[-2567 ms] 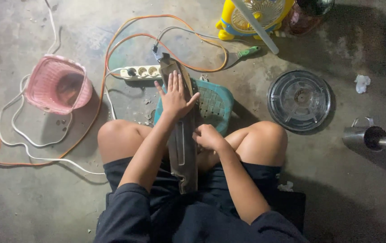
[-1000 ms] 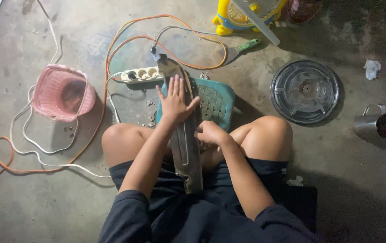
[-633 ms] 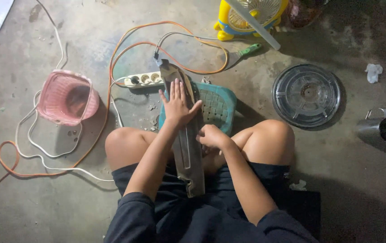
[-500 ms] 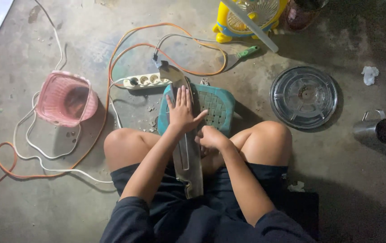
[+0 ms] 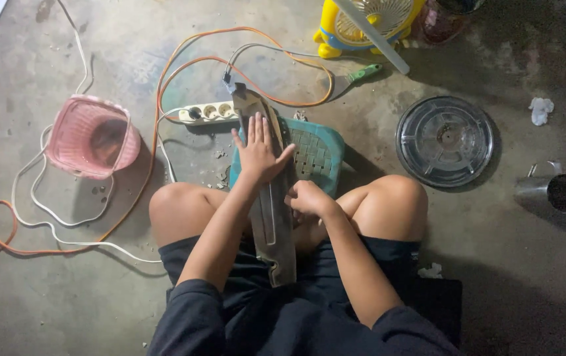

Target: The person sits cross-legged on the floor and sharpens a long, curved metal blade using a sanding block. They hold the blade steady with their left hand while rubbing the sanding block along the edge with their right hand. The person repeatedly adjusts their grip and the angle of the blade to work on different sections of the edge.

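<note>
I sit on a concrete floor with a long grey metal blade-shaped part (image 5: 275, 224) running from my lap out over a low teal plastic stool (image 5: 316, 155). My left hand (image 5: 258, 150) lies flat on the upper stretch of the part, fingers spread and pressing it down. My right hand (image 5: 307, 198) is closed into a fist against the part's right edge near the middle; what it holds, if anything, is hidden.
A white power strip (image 5: 207, 113) with orange and white cables (image 5: 164, 86) lies just beyond the stool. A pink plastic basket (image 5: 92, 136) stands to the left. A round clear lid (image 5: 444, 141), a metal cup (image 5: 557, 191), a green-handled scraper (image 5: 355, 76) and a yellow fan (image 5: 369, 20) lie right and ahead.
The view has shifted slightly. My left hand has slid a little along the metal part, staying flat on it; my right hand stays closed at its edge.
</note>
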